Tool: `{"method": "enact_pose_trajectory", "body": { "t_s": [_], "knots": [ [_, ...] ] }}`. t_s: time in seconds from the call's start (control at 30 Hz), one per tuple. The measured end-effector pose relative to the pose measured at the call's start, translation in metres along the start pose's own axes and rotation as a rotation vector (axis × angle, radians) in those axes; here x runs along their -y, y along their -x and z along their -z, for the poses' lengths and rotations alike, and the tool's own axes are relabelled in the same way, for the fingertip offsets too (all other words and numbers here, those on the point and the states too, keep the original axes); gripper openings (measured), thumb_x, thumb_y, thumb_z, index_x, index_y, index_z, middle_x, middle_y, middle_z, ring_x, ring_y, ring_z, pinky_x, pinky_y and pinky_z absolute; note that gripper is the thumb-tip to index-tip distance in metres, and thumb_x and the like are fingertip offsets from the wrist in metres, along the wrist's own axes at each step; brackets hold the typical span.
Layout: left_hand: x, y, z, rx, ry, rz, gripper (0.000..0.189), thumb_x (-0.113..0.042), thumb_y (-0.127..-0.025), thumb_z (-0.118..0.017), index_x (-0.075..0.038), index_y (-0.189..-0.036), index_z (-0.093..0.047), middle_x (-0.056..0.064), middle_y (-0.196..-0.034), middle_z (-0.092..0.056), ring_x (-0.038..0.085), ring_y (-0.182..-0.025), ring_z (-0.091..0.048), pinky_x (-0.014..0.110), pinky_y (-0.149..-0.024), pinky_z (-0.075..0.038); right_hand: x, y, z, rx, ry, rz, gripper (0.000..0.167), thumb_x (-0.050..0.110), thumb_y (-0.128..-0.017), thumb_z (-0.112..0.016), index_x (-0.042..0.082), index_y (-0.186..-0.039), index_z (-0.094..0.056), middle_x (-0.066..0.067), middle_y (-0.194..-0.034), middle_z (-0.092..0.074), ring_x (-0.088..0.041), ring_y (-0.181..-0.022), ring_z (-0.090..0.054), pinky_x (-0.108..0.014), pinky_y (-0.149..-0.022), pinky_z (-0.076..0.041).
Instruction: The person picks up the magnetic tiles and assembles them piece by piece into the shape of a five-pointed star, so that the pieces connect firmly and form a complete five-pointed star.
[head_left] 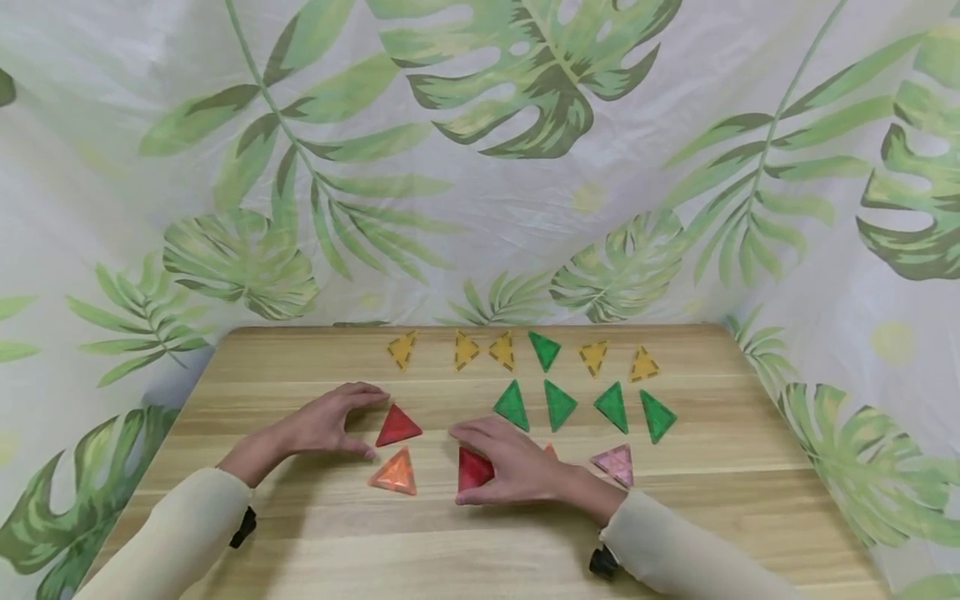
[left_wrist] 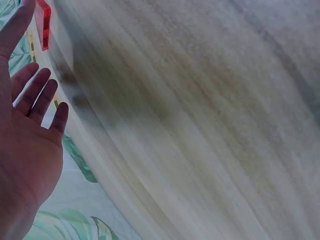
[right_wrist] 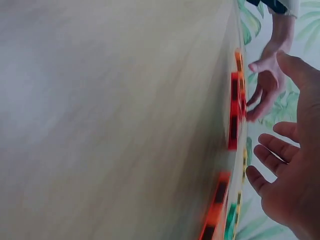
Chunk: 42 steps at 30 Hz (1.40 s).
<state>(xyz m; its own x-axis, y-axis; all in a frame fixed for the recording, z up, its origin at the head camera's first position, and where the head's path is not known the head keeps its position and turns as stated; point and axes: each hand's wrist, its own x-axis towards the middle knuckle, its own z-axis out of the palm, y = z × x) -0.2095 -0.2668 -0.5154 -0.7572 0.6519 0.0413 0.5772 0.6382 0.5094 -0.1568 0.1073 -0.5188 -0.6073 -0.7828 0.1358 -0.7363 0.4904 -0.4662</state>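
I see the left hand [head_left: 326,425] arched wide and empty beside one red triangular tile [head_left: 397,427]; the right hand [head_left: 521,462], fingers spread, spans a second red tile [head_left: 472,469] — contact I can't tell — on the wooden table [head_left: 360,558].

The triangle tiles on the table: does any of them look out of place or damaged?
One green triangle looks odd: it lies in the far row among yellow triangles, while the other four green triangles lie in the next row nearer. No damage is visible.
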Motion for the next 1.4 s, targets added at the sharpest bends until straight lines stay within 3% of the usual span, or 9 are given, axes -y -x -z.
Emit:
{"method": "enact_pose_trajectory", "body": {
  "t_s": [0.2,0.57,0.97,1.4],
  "knots": [
    [0.004,-0.003,0.001,0.006,-0.03,-0.036,0.092,-0.049,-0.074,-0.096,0.0,-0.143,-0.063,0.019,-0.141,-0.061,0.042,-0.131,-0.056,0.064,-0.107,-0.048,0.011,-0.023,-0.011,0.012,-0.104,-0.019,0.09,0.057,-0.086,-0.084,0.011,-0.156,-0.052,-0.002,-0.158,-0.052,-0.018,-0.147,-0.045,-0.037,-0.12,-0.042],
    [0.004,-0.013,-0.001,0.001,-0.086,-0.064,0.088,-0.054,-0.073,-0.096,-0.003,-0.139,-0.068,0.012,-0.135,-0.063,0.035,-0.126,-0.058,0.059,-0.104,-0.05,0.024,-0.053,-0.029,-0.007,-0.122,0.034,0.085,0.047,-0.082,-0.092,0.008,-0.149,-0.059,-0.002,-0.15,-0.059,-0.015,-0.139,-0.051,-0.029,-0.117,-0.043],
    [0.006,-0.016,-0.006,-0.031,-0.084,-0.095,0.073,-0.043,-0.075,-0.096,-0.005,-0.133,-0.072,0.008,-0.129,-0.065,0.03,-0.12,-0.06,0.055,-0.099,-0.052,0.026,-0.063,-0.038,0.034,-0.057,0.033,0.071,0.041,-0.086,-0.09,0.009,-0.143,-0.064,0.001,-0.147,-0.063,-0.013,-0.135,-0.054,-0.026,-0.115,-0.043],
    [0.006,-0.017,-0.003,0.015,-0.087,-0.101,0.065,-0.036,-0.077,-0.096,-0.008,-0.131,-0.073,0.006,-0.126,-0.064,0.028,-0.119,-0.059,0.054,-0.1,-0.052,0.026,-0.066,-0.041,0.012,-0.059,0.031,0.057,0.041,-0.085,-0.089,0.013,-0.132,-0.072,0.003,-0.136,-0.066,-0.01,-0.129,-0.056,-0.024,-0.111,-0.046]
  ]
}}
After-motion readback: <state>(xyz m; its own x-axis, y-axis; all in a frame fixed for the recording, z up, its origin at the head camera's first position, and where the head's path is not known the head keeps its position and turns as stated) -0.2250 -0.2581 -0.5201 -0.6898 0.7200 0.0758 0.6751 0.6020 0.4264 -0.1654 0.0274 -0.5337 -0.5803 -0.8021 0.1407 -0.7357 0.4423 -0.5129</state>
